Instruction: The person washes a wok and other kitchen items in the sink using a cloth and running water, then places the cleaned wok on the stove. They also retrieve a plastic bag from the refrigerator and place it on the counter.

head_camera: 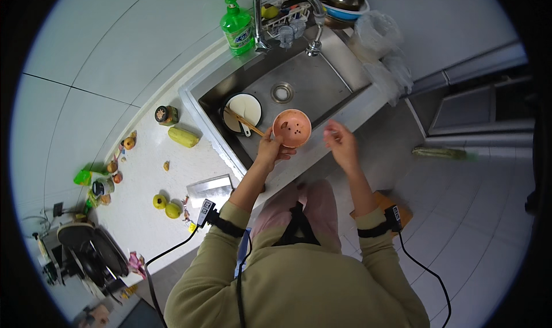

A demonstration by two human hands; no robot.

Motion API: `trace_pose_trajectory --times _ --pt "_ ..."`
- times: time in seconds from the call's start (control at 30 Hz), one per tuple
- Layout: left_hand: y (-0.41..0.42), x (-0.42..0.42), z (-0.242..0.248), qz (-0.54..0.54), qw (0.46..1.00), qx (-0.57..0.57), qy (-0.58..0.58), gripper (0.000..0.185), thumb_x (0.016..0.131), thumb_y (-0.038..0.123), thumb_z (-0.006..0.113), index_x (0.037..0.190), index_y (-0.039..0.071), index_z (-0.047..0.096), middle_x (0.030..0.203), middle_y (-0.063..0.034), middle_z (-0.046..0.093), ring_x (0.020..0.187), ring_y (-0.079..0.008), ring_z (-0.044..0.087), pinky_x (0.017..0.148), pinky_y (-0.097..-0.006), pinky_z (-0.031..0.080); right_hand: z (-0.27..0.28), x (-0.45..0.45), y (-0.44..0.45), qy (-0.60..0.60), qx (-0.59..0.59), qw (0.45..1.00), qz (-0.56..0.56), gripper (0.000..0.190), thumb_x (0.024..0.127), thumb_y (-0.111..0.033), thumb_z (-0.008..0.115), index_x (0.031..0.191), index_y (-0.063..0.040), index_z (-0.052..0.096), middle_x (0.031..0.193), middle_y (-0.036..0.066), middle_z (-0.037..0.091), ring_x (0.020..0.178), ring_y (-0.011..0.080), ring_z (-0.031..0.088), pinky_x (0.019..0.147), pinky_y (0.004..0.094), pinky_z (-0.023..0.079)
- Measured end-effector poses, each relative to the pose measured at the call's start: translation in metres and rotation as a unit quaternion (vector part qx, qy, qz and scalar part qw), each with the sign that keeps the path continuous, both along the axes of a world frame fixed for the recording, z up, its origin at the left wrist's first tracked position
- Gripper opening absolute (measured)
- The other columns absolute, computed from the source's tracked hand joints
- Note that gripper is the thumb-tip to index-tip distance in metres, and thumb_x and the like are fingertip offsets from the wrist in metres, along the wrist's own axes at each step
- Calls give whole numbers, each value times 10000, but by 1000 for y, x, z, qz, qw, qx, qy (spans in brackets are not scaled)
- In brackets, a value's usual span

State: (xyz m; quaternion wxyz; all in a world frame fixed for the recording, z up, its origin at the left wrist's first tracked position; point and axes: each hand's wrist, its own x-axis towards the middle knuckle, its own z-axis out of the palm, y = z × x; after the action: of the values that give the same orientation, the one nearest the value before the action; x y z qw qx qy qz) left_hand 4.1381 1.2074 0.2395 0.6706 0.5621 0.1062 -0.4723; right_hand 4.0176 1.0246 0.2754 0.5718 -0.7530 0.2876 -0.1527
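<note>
My left hand (271,149) grips an orange bowl (297,123) by its rim, over the front edge of the stainless steel sink (315,75). Dark bits of residue lie inside the bowl. My right hand (340,144), slightly blurred, is to the right of the bowl with bent fingers, apart from it and holding nothing visible. A dark-rimmed bowl with a white inside (252,103) rests in the sink's left part, with a white spoon (246,130) and wooden chopsticks (239,118) in it. The curved metal faucet (258,8) arches over the sink's back.
A green soap bottle (238,32) stands behind the sink, near a dish rack (297,14) and stacked basins (345,2). Plastic bags (379,39) hang at right. Left on the counter lie a cleaver (209,190), a peeled-looking vegetable (183,137), a jar (166,115) and green fruits (173,210).
</note>
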Motion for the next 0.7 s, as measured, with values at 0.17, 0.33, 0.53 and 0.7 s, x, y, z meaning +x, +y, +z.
trace_pose_trajectory --times 0.17,0.33,0.53,0.7 --pt "-60 33 -38 137 989 31 46 508 903 54 381 1390 134 263 869 -197 661 586 -245 673 442 -307 557 7 67 -138 -28 -74 997 22 340 839 -148 693 1148 -31 615 989 41 677 789 102 602 703 252 482" --pt "-78 57 -80 249 963 93 43 413 897 49 374 1301 131 349 841 -174 653 556 -241 659 439 -303 548 16 158 -224 -52 -84 991 87 624 769 -112 753 1319 -47 465 1205 120 579 862 142 581 690 253 485" --pt "-75 123 -141 378 917 127 33 325 941 155 440 1262 128 398 889 -156 662 602 -234 679 459 -284 545 22 242 -265 -86 -117 975 169 667 748 -93 762 1335 -46 450 1254 112 550 873 123 555 635 219 464" --pt "-54 151 -192 406 903 139 26 284 991 216 390 1260 124 394 895 -165 659 617 -256 684 472 -317 570 13 265 -258 -68 -59 976 200 524 764 -63 747 1239 -10 533 987 55 629 715 58 518 585 189 425"
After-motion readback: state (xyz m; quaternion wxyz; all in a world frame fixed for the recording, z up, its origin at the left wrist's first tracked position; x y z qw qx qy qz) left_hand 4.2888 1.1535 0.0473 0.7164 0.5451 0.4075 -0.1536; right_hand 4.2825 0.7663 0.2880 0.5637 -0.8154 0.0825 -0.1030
